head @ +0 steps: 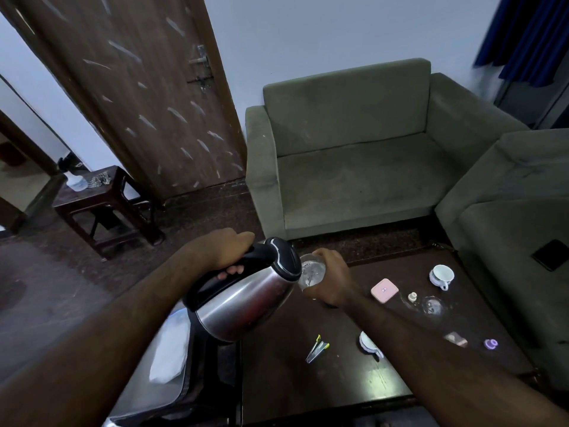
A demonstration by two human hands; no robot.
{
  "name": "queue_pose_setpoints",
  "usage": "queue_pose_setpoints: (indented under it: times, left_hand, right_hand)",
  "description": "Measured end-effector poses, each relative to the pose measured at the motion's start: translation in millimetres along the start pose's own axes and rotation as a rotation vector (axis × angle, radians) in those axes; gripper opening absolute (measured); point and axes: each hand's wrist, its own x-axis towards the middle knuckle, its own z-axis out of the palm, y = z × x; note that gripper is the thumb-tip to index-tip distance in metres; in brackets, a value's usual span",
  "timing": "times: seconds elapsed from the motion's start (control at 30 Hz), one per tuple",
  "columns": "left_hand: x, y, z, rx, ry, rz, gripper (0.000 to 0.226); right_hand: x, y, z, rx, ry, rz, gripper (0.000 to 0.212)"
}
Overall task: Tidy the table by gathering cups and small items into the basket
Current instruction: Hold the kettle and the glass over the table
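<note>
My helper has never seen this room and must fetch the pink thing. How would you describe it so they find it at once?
Start at the dark coffee table before the green sofa. Near its far right, beside the upright white cup, lies the pink case: flat, square, rounded corners, the only pink item there.

Kettle (243, 303): brushed steel body, glossy black plastic handle and lid. Glass (311, 272): clear. Tabletop (308, 383): dark polished wood, scuffed. Sofa (354, 161): matt green cloth.
</note>
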Motion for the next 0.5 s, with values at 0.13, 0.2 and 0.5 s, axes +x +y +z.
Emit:
queue_pose_setpoints:
  times: [0.13, 0.2, 0.5]
  left_hand:
    - [-4, -17, 12, -0.105, 0.039, 0.012, 0.067]
    - [-5, -27, 18, -0.208, 0.069, -0.023, 0.07]
    - [4, -68, 54, -0.779, 0.346, -0.16, 0.06]
  right_hand:
    - [-3, 3, 1, -0.008, -0.004, 0.016, 0.078]
    - [-2, 5, 0, -0.027, -0.02, 0.034, 0.086]
    - [25, -5, -2, -0.037, -0.007, 0.058, 0.086]
